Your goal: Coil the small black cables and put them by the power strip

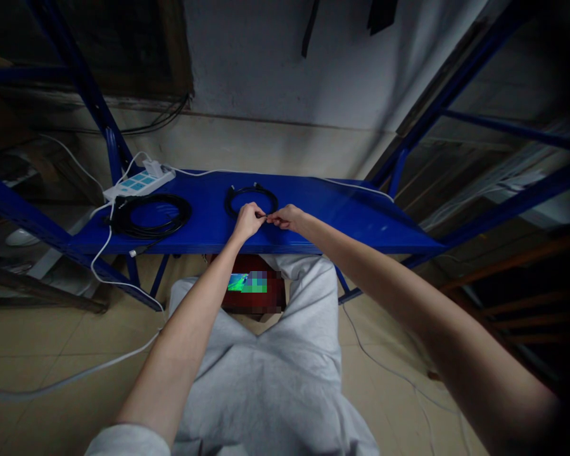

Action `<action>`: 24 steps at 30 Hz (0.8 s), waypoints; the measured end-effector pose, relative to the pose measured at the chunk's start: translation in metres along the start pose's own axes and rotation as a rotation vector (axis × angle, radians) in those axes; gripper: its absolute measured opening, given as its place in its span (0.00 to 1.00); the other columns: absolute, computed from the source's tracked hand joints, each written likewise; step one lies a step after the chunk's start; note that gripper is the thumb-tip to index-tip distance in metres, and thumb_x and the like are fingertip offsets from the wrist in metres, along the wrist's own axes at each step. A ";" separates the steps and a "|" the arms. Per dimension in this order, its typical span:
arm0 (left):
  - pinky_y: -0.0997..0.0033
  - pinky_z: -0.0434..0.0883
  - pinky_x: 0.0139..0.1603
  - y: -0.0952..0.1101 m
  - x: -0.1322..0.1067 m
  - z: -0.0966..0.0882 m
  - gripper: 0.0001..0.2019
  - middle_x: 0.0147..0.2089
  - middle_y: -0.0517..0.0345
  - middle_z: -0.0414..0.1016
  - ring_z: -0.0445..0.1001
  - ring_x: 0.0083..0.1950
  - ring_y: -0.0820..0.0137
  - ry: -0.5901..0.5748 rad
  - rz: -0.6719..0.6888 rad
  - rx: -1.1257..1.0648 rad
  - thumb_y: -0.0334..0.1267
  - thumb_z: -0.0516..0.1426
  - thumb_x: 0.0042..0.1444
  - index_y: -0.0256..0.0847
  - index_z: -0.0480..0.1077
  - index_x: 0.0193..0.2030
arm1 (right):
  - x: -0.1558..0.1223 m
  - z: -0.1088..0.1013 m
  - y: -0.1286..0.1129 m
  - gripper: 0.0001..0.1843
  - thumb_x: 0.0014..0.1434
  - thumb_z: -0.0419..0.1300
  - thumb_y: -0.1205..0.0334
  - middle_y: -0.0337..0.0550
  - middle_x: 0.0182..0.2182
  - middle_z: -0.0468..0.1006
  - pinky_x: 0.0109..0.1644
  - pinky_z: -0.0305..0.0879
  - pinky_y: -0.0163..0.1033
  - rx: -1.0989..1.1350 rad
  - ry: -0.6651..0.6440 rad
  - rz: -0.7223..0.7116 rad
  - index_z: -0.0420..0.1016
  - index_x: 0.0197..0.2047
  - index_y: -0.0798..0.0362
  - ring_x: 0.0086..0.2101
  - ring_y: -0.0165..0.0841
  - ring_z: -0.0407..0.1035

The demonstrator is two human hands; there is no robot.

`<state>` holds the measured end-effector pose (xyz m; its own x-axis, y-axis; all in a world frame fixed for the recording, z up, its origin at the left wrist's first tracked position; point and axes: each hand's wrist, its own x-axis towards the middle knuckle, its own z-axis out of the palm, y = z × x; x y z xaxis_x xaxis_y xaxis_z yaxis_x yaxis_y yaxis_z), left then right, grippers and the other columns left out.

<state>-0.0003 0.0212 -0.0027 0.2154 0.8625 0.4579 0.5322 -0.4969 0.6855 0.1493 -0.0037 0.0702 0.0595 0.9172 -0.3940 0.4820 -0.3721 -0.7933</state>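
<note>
On the blue shelf, a small coil of black cable lies with two plug ends sticking up at its back. My left hand is at the front of this coil, its fingers pinched on a thin dark strip. Close beside it, my right hand is also closed, with its fingertips at the other end of the strip. The fingers hide most of the strip, and whether it goes around the cable cannot be made out.
To the left on the shelf lies a larger black cable coil, its plug hanging over the front edge. Behind it is a white power strip with cords. Blue uprights frame the shelf. A lit phone screen shows below, between my knees.
</note>
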 end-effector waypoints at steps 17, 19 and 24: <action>0.66 0.73 0.44 0.002 0.000 -0.002 0.02 0.35 0.52 0.78 0.76 0.38 0.66 -0.009 -0.018 0.001 0.28 0.64 0.50 0.36 0.80 0.30 | 0.009 0.012 0.020 0.08 0.54 0.60 0.74 0.45 0.27 0.82 0.30 0.63 0.28 -0.270 0.188 -0.352 0.82 0.31 0.61 0.25 0.27 0.71; 0.66 0.73 0.44 0.002 0.000 -0.002 0.02 0.35 0.52 0.79 0.76 0.38 0.66 -0.011 -0.023 0.010 0.28 0.65 0.49 0.37 0.79 0.30 | 0.009 0.010 0.018 0.08 0.54 0.60 0.75 0.45 0.27 0.83 0.35 0.65 0.27 -0.380 0.197 -0.392 0.82 0.33 0.60 0.31 0.29 0.75; 0.66 0.73 0.45 0.000 0.000 -0.001 0.02 0.35 0.52 0.79 0.76 0.39 0.66 -0.009 -0.007 0.015 0.28 0.65 0.49 0.37 0.80 0.31 | 0.002 0.008 0.010 0.08 0.56 0.60 0.73 0.45 0.28 0.82 0.40 0.67 0.31 -0.618 0.236 -0.433 0.80 0.33 0.57 0.36 0.33 0.77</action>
<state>-0.0012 0.0211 -0.0015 0.2186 0.8668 0.4481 0.5461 -0.4893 0.6800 0.1475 -0.0070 0.0575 -0.0943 0.9940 0.0546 0.8987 0.1086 -0.4249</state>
